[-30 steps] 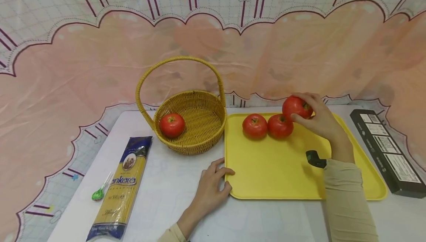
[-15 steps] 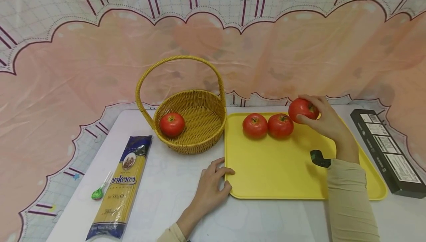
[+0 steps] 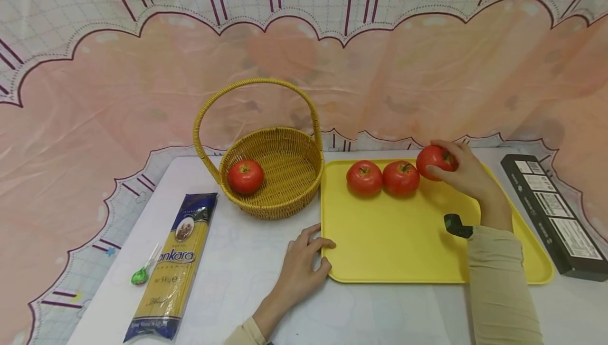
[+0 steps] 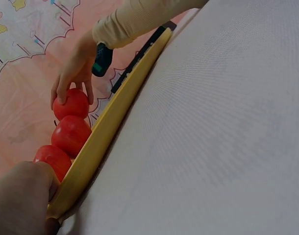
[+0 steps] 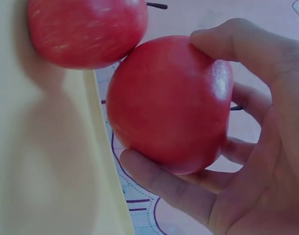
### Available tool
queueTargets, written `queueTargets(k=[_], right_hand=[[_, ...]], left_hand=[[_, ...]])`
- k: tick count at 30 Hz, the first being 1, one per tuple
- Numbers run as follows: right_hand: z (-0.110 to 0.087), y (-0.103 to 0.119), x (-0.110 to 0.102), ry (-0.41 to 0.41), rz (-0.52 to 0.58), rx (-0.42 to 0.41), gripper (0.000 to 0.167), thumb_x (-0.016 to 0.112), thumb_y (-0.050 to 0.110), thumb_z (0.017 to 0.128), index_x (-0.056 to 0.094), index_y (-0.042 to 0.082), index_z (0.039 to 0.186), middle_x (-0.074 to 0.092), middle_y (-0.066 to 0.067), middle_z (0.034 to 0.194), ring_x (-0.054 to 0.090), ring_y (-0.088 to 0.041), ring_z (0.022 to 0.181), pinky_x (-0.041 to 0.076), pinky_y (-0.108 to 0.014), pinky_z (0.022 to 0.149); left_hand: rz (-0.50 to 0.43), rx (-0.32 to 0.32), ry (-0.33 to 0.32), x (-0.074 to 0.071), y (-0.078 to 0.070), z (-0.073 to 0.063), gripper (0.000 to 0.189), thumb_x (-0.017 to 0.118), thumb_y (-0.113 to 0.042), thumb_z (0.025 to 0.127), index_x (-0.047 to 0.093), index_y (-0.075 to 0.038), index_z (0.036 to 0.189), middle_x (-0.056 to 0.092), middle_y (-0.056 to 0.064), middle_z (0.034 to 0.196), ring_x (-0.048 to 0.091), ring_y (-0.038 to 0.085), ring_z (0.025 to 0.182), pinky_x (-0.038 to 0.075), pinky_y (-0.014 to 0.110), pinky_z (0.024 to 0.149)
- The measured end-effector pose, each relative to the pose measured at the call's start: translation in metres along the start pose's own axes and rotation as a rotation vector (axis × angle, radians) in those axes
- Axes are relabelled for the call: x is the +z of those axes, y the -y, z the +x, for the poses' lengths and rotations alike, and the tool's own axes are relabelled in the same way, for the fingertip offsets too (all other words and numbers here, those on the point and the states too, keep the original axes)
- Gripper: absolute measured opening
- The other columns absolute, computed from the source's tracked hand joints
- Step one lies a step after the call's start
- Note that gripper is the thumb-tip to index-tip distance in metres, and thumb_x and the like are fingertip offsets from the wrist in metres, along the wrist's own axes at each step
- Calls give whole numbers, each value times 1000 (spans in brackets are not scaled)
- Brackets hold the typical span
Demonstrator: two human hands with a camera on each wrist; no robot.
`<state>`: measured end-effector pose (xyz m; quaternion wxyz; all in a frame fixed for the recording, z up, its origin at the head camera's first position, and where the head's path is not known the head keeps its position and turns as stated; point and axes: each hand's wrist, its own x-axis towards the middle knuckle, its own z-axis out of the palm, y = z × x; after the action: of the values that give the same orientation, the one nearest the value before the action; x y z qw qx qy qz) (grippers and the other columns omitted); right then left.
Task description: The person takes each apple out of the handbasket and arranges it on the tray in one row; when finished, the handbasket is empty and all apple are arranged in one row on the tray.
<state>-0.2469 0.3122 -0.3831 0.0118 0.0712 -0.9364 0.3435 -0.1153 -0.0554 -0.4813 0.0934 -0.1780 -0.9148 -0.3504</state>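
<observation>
My right hand (image 3: 467, 176) holds a red apple (image 3: 433, 162) over the back of the yellow tray (image 3: 389, 245), thumb on one side and fingers round the other. In the right wrist view the held apple (image 5: 171, 105) shows a thin dark stem, and another apple (image 5: 88, 29) sits right beside it. Two more apples, a left one (image 3: 364, 178) and a middle one (image 3: 401, 178), rest side by side on the tray. At the tray's left edge, my left hand (image 3: 304, 263) grips the rim with its fingers bent over it.
A wicker basket (image 3: 304, 197) with a tall handle stands left of the tray, one apple (image 3: 245, 177) inside. A spaghetti pack (image 3: 173, 271) and a green-ended lollipop (image 3: 140, 276) lie farther left. A long black box (image 3: 553, 213) lies along the tray's right side.
My right hand has carried the apple a little to the right and then lowered it beside the middle apple. The left hand has stayed at the tray's edge.
</observation>
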Motion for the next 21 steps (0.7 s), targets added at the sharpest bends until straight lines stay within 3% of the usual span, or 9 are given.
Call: queueTargets(k=[12,21], right_hand=[[0,-8,0,140,-24,70,79,57,46,89,19,15,151,29,-29,139,35,-46,119,33,-62,99],[1,-12,3,177,-27,99,82,55,49,89,18,10,151,25,-31,146,32,-48,127,27,-64,103]], left_hand=[[4,-9,12,-1,0,1,29,60,-13,76,67,-27,101,49,3,138,55,8,93,31,27,78],[-7,-19,17,-1,-1,1,28,60,-14,77,66,-27,101,48,2,139,54,8,92,31,27,78]])
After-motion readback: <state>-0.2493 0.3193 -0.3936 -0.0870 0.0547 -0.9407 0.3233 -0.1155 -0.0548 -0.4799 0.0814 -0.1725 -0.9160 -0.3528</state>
